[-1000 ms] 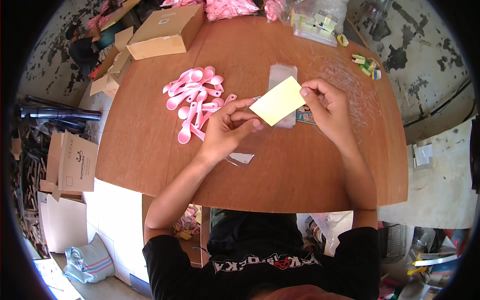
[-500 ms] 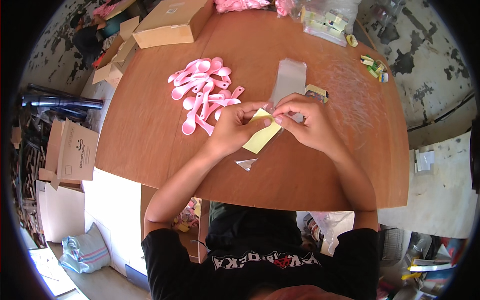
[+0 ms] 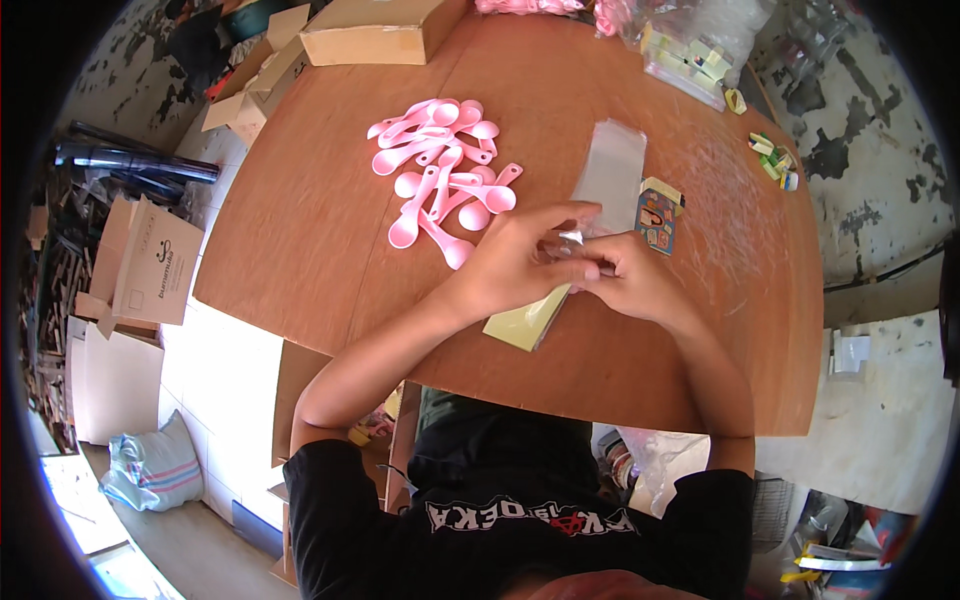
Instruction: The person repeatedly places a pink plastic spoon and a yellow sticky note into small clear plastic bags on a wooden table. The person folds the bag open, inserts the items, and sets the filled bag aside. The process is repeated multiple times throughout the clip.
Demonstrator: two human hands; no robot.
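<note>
My left hand (image 3: pixel 515 262) and my right hand (image 3: pixel 635 277) meet over the table, fingers pinching the end of a clear plastic sleeve (image 3: pixel 572 238). A pale yellow card (image 3: pixel 527 318) sticks out below my left hand, with a glossy film over it. My fingers partly hide the sleeve and the card's upper end. Just beyond them lies a stack of flat clear bags (image 3: pixel 612 165). Beside my right hand is a small printed card pack (image 3: pixel 656 222). Several pink plastic spoons (image 3: pixel 440 170) lie in a loose pile left of my hands.
The brown table (image 3: pixel 300 230) has a cardboard box (image 3: pixel 385 35) at its far left. A clear bag of small packs (image 3: pixel 690 60) stands far right, near small green and yellow pieces (image 3: pixel 772 160). Thin clear plastic strips (image 3: pixel 715 200) lie scattered on the right.
My hands have drawn closer together at the sleeve's end, and the yellow card now sits lower beneath them. The printed pack is more exposed. The small clear scrap no longer shows. The view has shifted slightly.
</note>
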